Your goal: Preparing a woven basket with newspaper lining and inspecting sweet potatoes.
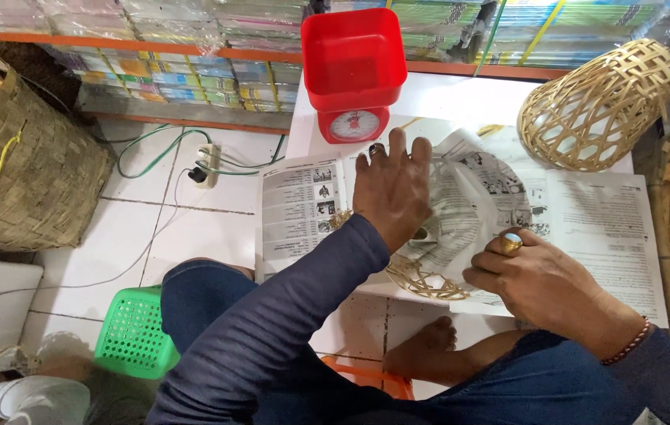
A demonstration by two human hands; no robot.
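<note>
I see my left hand (390, 193) lying flat, fingers spread wide, pressing down on a sheet of printed paper (461, 205) that lines a woven basket (425, 279). That basket sits just below the red scale (353, 71). My right hand (536, 275) is right of the basket, fingers curled in and pinching the paper's edge. A second woven basket (599, 102) lies tipped to the right of the scale. A green plastic basket (136, 330) sits on the floor, far down and left of the scale.
</note>
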